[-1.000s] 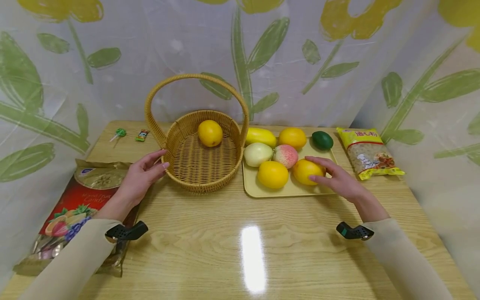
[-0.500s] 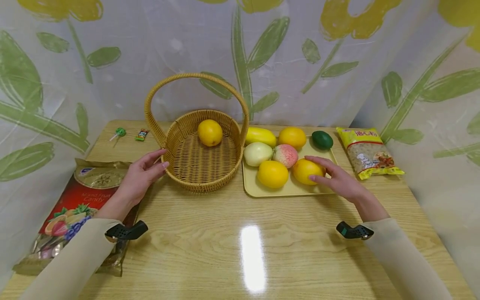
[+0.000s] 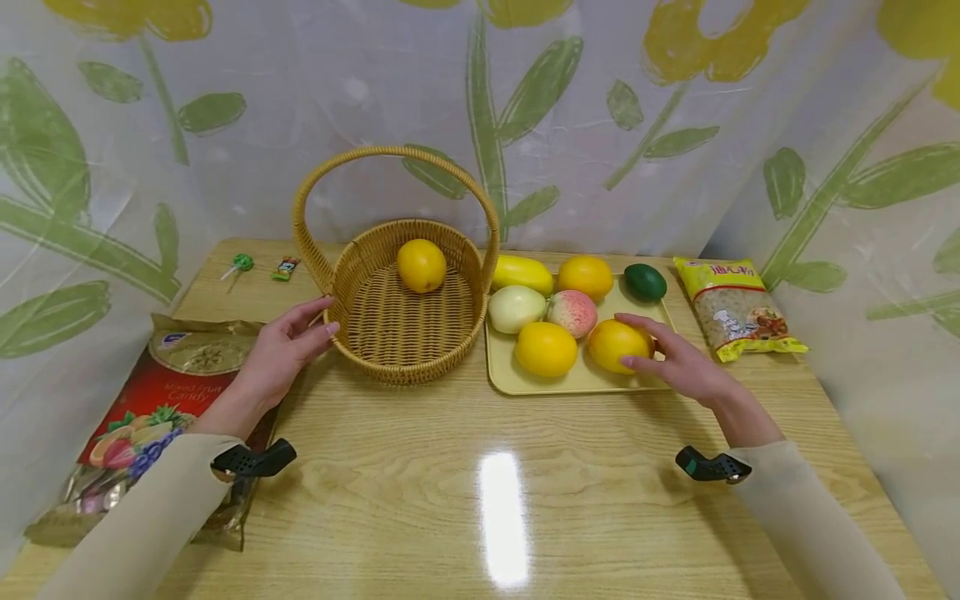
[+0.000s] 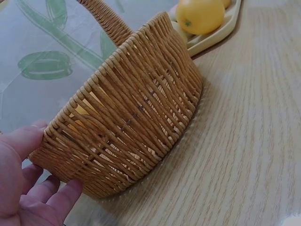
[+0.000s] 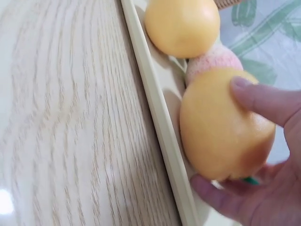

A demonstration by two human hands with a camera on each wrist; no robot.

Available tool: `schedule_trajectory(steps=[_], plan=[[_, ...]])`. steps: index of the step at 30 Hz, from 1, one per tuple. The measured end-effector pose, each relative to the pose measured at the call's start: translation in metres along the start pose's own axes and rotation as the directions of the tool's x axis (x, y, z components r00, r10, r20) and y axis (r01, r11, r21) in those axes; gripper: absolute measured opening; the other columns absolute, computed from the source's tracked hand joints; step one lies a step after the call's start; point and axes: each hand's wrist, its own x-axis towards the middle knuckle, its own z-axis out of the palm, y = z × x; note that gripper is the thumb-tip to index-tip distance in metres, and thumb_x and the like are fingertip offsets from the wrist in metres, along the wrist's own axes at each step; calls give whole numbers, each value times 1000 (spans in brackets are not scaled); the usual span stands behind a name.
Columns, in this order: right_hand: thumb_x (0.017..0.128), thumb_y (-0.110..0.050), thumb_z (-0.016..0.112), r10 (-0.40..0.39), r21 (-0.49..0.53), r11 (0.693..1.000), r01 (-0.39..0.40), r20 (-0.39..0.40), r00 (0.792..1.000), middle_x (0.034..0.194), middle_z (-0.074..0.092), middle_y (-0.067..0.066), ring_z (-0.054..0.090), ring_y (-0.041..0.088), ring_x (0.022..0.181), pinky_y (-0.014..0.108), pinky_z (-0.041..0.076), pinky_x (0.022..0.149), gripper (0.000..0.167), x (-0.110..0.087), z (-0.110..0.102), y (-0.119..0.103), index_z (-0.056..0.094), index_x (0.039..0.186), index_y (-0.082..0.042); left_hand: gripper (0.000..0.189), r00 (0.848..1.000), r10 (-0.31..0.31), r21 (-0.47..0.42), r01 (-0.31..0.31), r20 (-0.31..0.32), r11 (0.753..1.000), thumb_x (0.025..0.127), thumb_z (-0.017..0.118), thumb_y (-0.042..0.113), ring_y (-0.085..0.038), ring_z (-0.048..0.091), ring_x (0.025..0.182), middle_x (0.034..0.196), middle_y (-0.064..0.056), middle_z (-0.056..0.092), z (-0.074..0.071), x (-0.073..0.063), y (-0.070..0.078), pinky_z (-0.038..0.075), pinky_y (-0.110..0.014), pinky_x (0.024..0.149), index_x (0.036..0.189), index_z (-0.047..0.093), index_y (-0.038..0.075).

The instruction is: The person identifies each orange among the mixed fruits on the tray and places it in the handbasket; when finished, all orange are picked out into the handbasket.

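Note:
In the head view my left hand (image 3: 288,350) holds the left side of a round wicker basket (image 3: 405,367), its handle upright. The left wrist view shows the thumb at the basket's rim and fingers against its woven wall (image 4: 131,113). One orange (image 3: 422,266) lies inside the basket. On a pale yellow tray (image 3: 517,387), my right hand (image 3: 686,367) grips another orange (image 3: 617,347), thumb on the near side and fingers beyond. A second orange (image 3: 546,349) sits left of it, with a pink peach (image 3: 573,312) just behind.
The tray also bears a pale green fruit (image 3: 516,309), a long yellow fruit (image 3: 523,274), an orange (image 3: 585,277) and a dark green fruit (image 3: 645,282). A yellow food bag (image 3: 738,308) lies right, a candy bag (image 3: 165,408) left, a lollipop (image 3: 242,262) and wrapped candy (image 3: 286,268) behind.
The right hand and its orange have shifted very slightly to the right on the tray. The left hand stays at the basket.

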Motion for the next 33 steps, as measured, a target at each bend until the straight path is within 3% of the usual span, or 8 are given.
schedule_trajectory(steps=[4, 7, 13, 16, 22, 28, 30, 33], plan=[[96, -30, 64, 49, -43, 998, -51, -60, 997, 147, 34, 18, 30, 39, 127, 57, 32, 101, 71, -2, 1, -9, 28, 156, -20, 67, 1000, -5, -4, 5, 7, 1000, 98, 61, 33, -27, 20, 146, 162, -10, 19, 0, 1, 2, 46, -11, 90, 153, 32, 9], [96, -31, 65, 51, -69, 996, -60, -126, 991, 137, 40, 20, 34, 34, 117, 45, 39, 93, 71, -2, 1, -16, 29, 155, -19, 68, 1000, -9, -7, 9, 6, 1000, 97, 61, 33, -27, 20, 146, 161, -10, 19, 0, 2, 3, 47, -11, 90, 153, 32, 9], [97, -39, 61, 124, 60, 992, -115, -201, 972, 138, 39, 19, 53, 37, 108, 29, 55, 80, 70, -3, -2, -40, 26, 155, -19, 68, 1000, -10, 6, 10, 3, 1000, 97, 61, 34, -27, 22, 146, 161, -10, 19, 0, 1, 3, 47, -12, 91, 153, 32, 9], [98, -41, 59, 129, 117, 987, -106, -206, 970, 141, 33, 20, 52, 41, 113, 26, 55, 80, 71, -4, -2, -52, 23, 155, -22, 68, 1000, -11, 9, 11, 2, 1000, 97, 61, 34, -27, 22, 146, 161, -10, 19, 0, 1, 2, 47, -12, 91, 153, 32, 9], [99, -35, 58, 40, 92, 995, -23, -196, 980, 144, 37, 12, 55, 36, 114, 28, 54, 84, 66, -1, 2, -77, 25, 156, -30, 67, 1000, -10, 2, 10, 5, 1000, 98, 61, 33, -27, 21, 146, 162, -9, 18, -1, 2, 1, 47, -12, 91, 153, 32, 9], [101, -31, 56, -16, 70, 997, 28, -168, 986, 143, 40, 13, 54, 34, 110, 24, 53, 83, 64, 7, 10, -101, 26, 156, -25, 67, 1000, -6, -3, 6, 11, 1000, 98, 61, 32, -28, 20, 146, 162, -8, 17, -1, 1, 1, 47, -12, 91, 153, 32, 9], [101, -35, 54, 4, 92, 996, 10, -148, 989, 143, 39, 12, 53, 33, 112, 26, 52, 84, 63, 10, 14, -109, 25, 156, -24, 66, 1000, -6, -4, 6, 13, 1000, 98, 60, 32, -28, 19, 147, 162, -8, 17, -1, 1, 1, 47, -12, 91, 154, 32, 9], [102, -39, 52, 45, 224, 974, -25, -85, 995, 144, 36, 12, 50, 32, 116, 31, 52, 91, 63, 18, 22, -120, 23, 156, -25, 67, 1000, -8, -1, 8, 15, 1000, 98, 60, 32, -27, 18, 147, 162, -8, 17, -2, -1, 0, 46, -13, 93, 154, 31, 10]])
